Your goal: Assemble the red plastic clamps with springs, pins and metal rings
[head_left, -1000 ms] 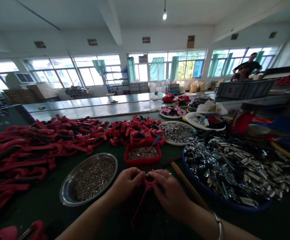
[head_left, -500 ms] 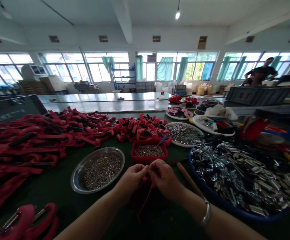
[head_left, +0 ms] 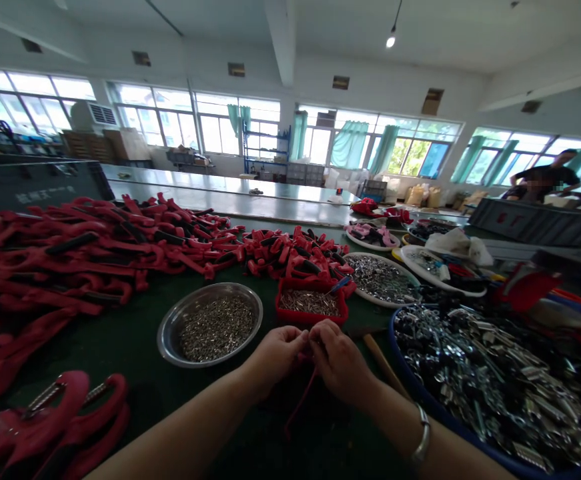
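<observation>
In front of me my left hand [head_left: 279, 355] and my right hand [head_left: 341, 365] meet, fingertips pinched together. Between them is a red plastic piece [head_left: 301, 403], whose thin lower edge slants down below the fingers; most of it is hidden or dark. Just beyond the hands stands a red tray [head_left: 343, 319] of small metal pins [head_left: 310, 302]. A steel bowl [head_left: 170, 353] of small metal parts [head_left: 217, 327] lies left of my left hand. To the right of my right hand is a hammer with a wooden handle [head_left: 386, 367].
Red plastic handles [head_left: 95, 253] with black grips are heaped at left and centre. A blue basin [head_left: 405, 363] of metal parts [head_left: 495, 360] fills the right. Finished-looking red pieces with springs [head_left: 55, 420] lie front left. Across the room a person [head_left: 545, 177] stands behind a grey crate [head_left: 520, 223].
The view has turned and tilted, so the scene sits further right in the picture. Both hands keep their pinched position around the red piece.
</observation>
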